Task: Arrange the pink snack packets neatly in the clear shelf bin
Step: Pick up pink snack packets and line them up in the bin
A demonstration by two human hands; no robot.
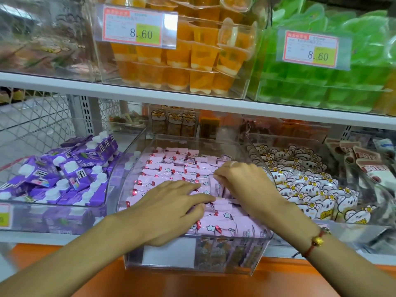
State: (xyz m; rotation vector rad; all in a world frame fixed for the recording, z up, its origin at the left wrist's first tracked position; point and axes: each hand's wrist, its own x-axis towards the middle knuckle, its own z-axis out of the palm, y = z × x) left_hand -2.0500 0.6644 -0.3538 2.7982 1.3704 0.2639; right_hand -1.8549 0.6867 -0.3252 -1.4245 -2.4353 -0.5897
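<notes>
Pink snack packets (171,168) with red and white prints fill the clear shelf bin (227,264) at the centre of the lower shelf, mostly lined up in rows. My left hand (169,206) lies flat on the packets near the front, fingers spread and pointing right. My right hand (242,183) is at the bin's right side, its fingertips pinching an upright pink packet (216,186). A ring sits on one right finger and a red bracelet on that wrist.
A clear bin of purple drink cartons (70,168) stands to the left. To the right is a bin of white flower-print packets (310,185). The shelf above carries bins of orange jelly cups (182,67) and green jelly cups (334,82). An orange ledge (192,284) runs below.
</notes>
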